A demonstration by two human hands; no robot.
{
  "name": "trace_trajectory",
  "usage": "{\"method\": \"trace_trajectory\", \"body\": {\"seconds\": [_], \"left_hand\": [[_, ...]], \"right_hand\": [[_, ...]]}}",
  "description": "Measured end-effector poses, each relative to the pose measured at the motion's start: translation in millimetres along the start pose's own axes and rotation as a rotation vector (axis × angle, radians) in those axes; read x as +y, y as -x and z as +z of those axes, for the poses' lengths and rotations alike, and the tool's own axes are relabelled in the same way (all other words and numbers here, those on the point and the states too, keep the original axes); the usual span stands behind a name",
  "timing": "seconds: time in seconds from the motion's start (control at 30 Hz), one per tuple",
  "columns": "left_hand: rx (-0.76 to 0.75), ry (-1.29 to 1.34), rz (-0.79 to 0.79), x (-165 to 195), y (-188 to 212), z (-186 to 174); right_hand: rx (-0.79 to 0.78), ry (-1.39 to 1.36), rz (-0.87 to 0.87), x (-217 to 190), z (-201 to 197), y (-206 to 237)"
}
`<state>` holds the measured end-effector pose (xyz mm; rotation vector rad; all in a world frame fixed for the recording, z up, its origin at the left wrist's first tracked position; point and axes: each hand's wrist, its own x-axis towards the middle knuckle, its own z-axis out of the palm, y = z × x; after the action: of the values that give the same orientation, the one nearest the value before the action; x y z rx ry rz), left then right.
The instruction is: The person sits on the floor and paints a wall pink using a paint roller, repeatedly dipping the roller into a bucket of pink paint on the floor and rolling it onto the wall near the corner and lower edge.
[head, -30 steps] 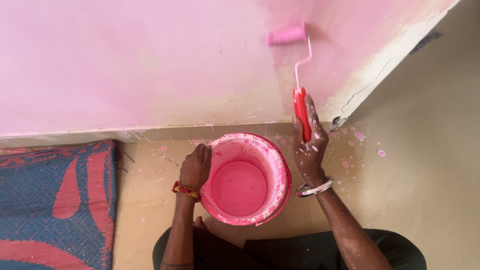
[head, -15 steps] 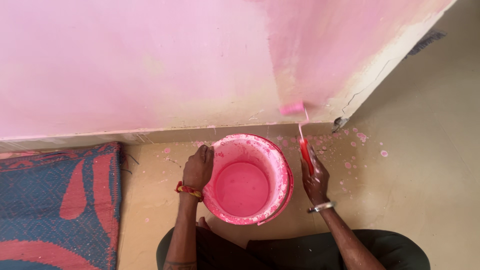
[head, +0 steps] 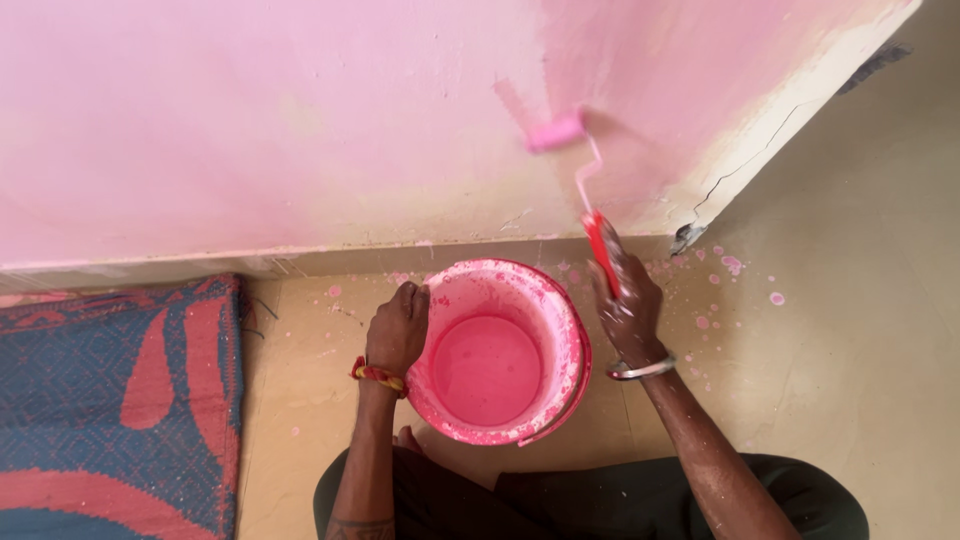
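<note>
Pink plastic paint bucket (head: 560, 300) on the tan floor, steadied by one hand while the other rolls paint onto the wall.

Left hand (head: 398, 328) curls over the bucket's left rim, fingers closed on the edge, a red and yellow thread band at the wrist. Right hand (head: 628, 300), just right of the bucket, is wrapped tight around the red handle of a small paint roller (head: 556, 132), whose pink sleeve presses against the pink-painted wall (head: 250, 120) above the bucket. Pink liquid fills the bucket's bottom. Paint spatters (head: 735, 265) dot the floor to the bucket's right; a blue and red woven mat (head: 110, 400) lies well to its left.
</note>
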<state>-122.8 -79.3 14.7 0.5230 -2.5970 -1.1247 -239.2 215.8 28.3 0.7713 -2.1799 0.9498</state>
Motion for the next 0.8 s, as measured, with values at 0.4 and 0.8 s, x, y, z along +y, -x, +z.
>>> {"method": "trace_trajectory", "body": {"seconds": [0.4,0.8], "left_hand": [[-0.033,0.027,-0.100,5.3,0.5,-3.1],[-0.046,0.021,-0.120,7.3,0.6,-4.2]], "right_hand": [[-0.062,0.059,0.119,44.5,-16.3,52.5],[-0.051,0.145,-0.137,2.7,27.7,-38.8]]}}
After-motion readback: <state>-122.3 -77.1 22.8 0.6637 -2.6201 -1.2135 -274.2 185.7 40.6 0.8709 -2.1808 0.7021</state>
